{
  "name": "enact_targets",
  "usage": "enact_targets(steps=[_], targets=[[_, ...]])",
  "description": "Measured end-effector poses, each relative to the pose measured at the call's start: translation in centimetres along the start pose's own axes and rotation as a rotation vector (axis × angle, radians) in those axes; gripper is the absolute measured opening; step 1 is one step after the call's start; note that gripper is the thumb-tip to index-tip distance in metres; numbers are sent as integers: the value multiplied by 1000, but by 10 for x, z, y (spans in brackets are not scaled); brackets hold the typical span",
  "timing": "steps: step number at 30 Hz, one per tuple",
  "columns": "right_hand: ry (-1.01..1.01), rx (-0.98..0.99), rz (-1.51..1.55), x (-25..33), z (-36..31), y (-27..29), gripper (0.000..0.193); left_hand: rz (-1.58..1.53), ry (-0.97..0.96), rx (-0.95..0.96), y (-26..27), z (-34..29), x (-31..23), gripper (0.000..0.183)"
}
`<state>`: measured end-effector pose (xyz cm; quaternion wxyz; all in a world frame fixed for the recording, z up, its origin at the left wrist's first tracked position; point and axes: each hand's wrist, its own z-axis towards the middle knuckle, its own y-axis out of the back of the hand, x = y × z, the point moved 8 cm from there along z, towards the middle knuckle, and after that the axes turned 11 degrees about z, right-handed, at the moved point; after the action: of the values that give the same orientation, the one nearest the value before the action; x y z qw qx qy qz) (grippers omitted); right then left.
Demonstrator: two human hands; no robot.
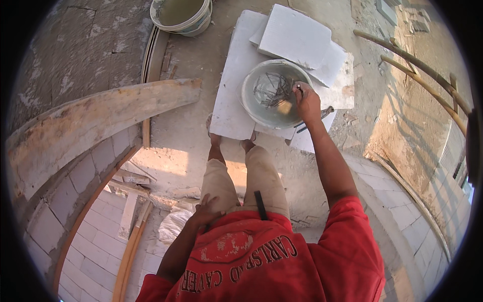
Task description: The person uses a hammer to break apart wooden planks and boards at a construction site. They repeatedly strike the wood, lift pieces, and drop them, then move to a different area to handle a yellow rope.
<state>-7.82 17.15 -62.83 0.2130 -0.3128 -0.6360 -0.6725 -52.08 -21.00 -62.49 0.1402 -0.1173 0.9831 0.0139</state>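
The right hand (308, 103) is hovering over the right side of a round pale bucket (250, 104), its fingers lying bent and nearly closed; something small is seemingly showing between thumb and fingertips, but what, I cannot tell. The left hand (206, 210) is resting on the left thigh (219, 185), fingers loosely spread, with nothing showing in it. For a clean pick, pinching one piece near its middle and lifting it straight out is probably working best, with fingertips keeping off ends that may be sharp. The thin rods (271, 89) are lying in a loose heap inside the bucket, which is standing on a white slab (229, 108); they are looking dark, slender and mostly straight, crossing at many angles
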Motion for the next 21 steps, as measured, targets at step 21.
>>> enact_targets(steps=[21], targets=[[-316,60,273,-25,13,16,28,57,3,14,7,4,-1,101]])
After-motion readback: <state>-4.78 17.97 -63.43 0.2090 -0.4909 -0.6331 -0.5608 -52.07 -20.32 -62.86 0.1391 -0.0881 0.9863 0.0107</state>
